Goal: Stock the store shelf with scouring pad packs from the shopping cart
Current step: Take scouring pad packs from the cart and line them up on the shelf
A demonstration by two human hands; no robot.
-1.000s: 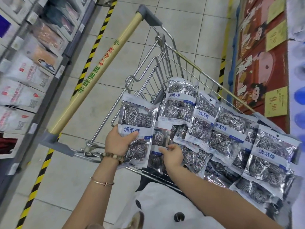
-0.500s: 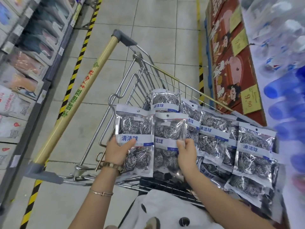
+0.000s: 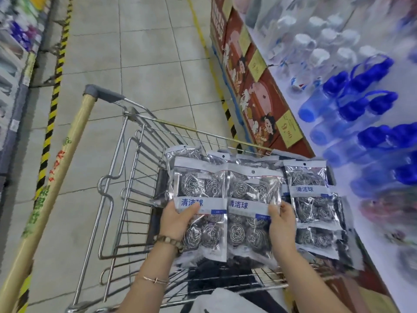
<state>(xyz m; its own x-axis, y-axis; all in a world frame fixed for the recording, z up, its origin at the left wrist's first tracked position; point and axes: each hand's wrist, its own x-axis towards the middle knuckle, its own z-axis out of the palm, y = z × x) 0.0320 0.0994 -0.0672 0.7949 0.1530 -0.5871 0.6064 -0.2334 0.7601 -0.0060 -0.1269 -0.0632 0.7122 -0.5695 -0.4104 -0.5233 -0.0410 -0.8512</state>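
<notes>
one scouring pad pack (image 3: pixel 199 195) is gripped by the left hand (image 3: pixel 174 220), thumb on its label. touching it on the right, a second pack (image 3: pixel 250 199), just lifted clear, is pinched by the right hand (image 3: pixel 282 224). both are held over the shopping cart (image 3: pixel 203 132), where more packs (image 3: pixel 313 199) remain; shelving is judged next.

The right hand (image 3: pixel 282 224) has lifted a second clear plastic pack of silver wire scouring balls (image 3: pixel 250 195) above the metal wire shopping cart (image 3: pixel 140 168), edge to edge with the left hand's (image 3: pixel 176 220) matching pack (image 3: pixel 198 184).
</notes>
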